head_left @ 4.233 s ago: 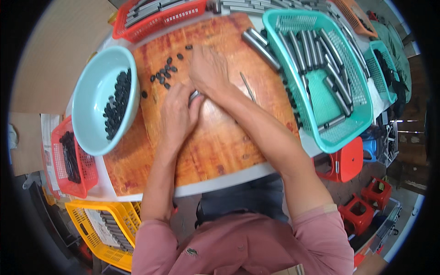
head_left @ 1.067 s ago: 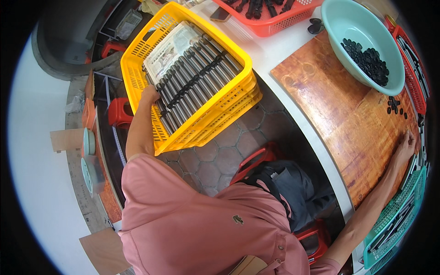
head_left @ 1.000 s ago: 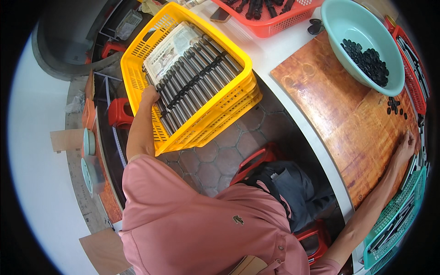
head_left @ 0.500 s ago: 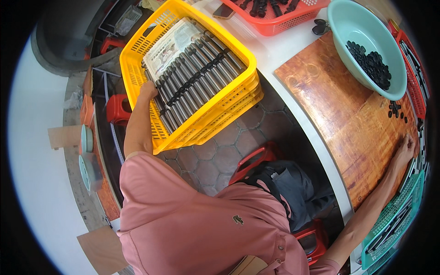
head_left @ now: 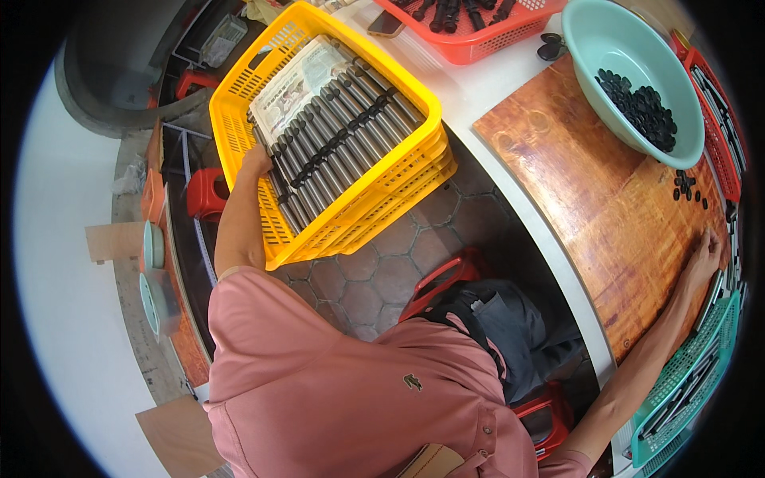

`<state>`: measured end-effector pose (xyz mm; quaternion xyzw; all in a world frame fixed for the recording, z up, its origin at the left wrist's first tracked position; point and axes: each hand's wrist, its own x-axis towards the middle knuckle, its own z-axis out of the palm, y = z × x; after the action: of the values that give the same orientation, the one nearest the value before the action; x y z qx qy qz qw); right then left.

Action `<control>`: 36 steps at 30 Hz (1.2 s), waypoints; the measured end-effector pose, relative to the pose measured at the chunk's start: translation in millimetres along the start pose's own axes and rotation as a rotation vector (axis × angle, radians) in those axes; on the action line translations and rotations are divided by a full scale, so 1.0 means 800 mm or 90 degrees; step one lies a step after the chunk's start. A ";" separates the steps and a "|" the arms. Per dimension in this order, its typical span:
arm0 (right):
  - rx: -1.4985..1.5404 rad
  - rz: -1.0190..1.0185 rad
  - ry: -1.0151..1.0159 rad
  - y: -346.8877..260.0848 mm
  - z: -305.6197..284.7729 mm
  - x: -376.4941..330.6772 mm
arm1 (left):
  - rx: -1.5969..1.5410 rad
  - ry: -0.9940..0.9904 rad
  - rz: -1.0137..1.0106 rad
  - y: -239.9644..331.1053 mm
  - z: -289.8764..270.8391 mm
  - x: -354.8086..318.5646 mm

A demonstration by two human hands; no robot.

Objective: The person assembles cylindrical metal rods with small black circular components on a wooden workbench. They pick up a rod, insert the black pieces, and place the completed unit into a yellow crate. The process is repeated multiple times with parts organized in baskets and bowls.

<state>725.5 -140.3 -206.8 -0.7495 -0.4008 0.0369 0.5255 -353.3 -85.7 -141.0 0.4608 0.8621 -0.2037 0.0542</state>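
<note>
My left hand [head_left: 256, 162] reaches over the side of a yellow plastic crate [head_left: 437, 111]. Its fingers are bent around a dark metal tube at the left end of a row, and the fingertips are partly hidden. Rows of grey metal tubes with black ends [head_left: 343, 131] lie side by side in the crate, beside a folded newspaper [head_left: 291, 88]. My right hand [head_left: 704, 253] rests at the right edge of a wooden board [head_left: 590, 199], fingers curled together; whatever they hold is too small to make out. Small black caps [head_left: 687, 190] lie loose on the board nearby.
A pale green basin [head_left: 586, 48] holding black caps [head_left: 641, 111] stands at the board's far end. Red baskets [head_left: 470, 52] hold black parts, and a green basket [head_left: 721, 334] with rods sits at right. A red stool [head_left: 434, 279] stands on the tiled floor [head_left: 366, 271].
Both hands stay nearly where they were. The whole view has shifted slightly; the crate's contents look the same.
</note>
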 end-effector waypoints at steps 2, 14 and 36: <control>-0.005 0.013 -0.003 0.004 -0.002 0.002 | -0.017 -0.007 -0.011 0.008 -0.008 -0.007; 0.025 0.020 -0.004 -0.013 0.002 -0.007 | -0.081 -0.071 -0.053 0.016 -0.021 -0.017; 0.045 -0.031 0.078 -0.115 0.028 -0.053 | -0.491 0.590 0.488 0.299 -0.217 -0.180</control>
<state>634.8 -138.6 -157.3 -0.7213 -0.3846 -0.0081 0.5759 -59.7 -9.1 -14.3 0.7185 0.5845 0.3659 -0.0909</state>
